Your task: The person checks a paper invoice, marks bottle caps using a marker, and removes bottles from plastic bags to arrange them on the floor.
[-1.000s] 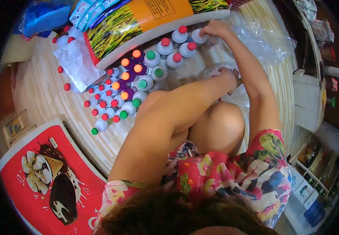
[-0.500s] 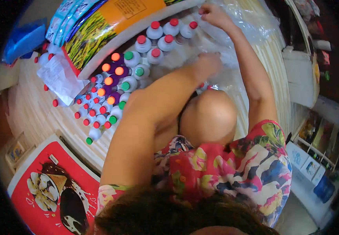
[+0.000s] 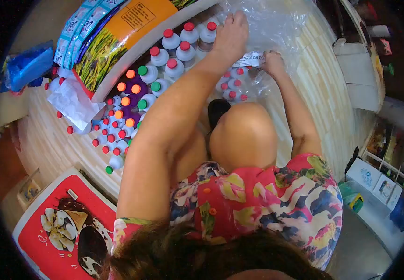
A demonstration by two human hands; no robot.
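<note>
Clear plastic wrap [image 3: 276, 28] lies on the floor ahead, with a white printed strip [image 3: 251, 59] across it. My right hand [image 3: 273, 63] is closed on the wrap at the strip's right end. Beyond the strip's left end, my left hand [image 3: 232, 35] has its fingers bent down onto the wrap, their tips hidden. Beneath the wrap sit several small red-capped bottles [image 3: 233, 84], close to my knee. Left of my left hand stand larger white bottles with red caps [image 3: 174, 68], one of them partly behind my wrist.
Green-capped bottles [image 3: 149, 73], purple bottles with orange caps [image 3: 135, 89] and small red-capped bottles [image 3: 112, 137] crowd the floor at left. Behind them lies a large printed sack [image 3: 132, 28]. A crumpled white bag [image 3: 73, 105] and a red ice-cream-printed lid [image 3: 66, 224] are further left.
My right hand has come down and nearer, onto the printed strip. My left hand has moved up and left. The small bottles under the wrap now show more fully.
</note>
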